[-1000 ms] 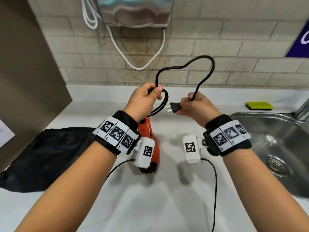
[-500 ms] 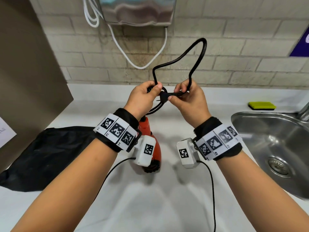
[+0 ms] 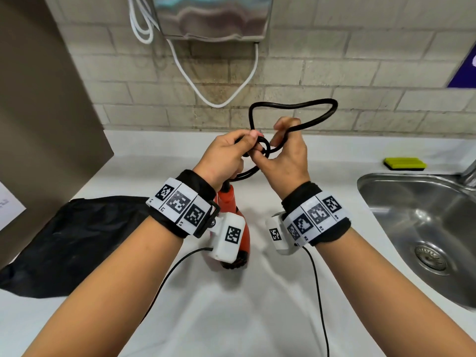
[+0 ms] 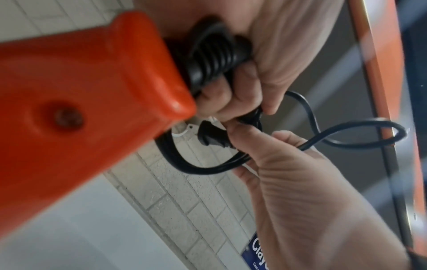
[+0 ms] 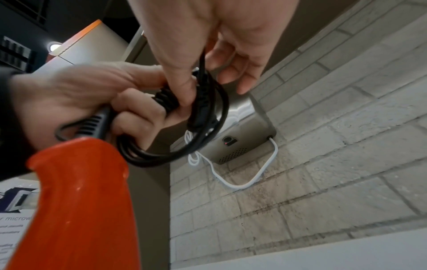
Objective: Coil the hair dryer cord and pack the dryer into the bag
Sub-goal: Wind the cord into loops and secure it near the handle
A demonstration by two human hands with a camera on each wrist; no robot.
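Observation:
My left hand [image 3: 247, 141] grips the coiled black cord [image 3: 296, 106] just above the orange hair dryer [image 3: 228, 199], which hangs below it over the white counter. The ribbed cord boot [image 4: 215, 58] sits inside that fist. My right hand [image 3: 273, 140] meets the left hand and pinches the cord's end at the coil. The plug [image 4: 212, 136] shows just under the left fingers. One loose loop stands up behind both hands. The black bag [image 3: 77, 240] lies flat on the counter to the left.
A steel sink [image 3: 425, 228] is sunk into the counter on the right, with a yellow-green sponge [image 3: 404, 163] behind it. A metal wall unit [image 3: 213, 16] with a white cable [image 3: 219, 99] hangs on the brick wall. A brown panel [image 3: 51, 112] stands at the left.
My right hand has moved left with the plug end until it meets the left hand at the coil. The free loop has shrunk and tipped over to the right.

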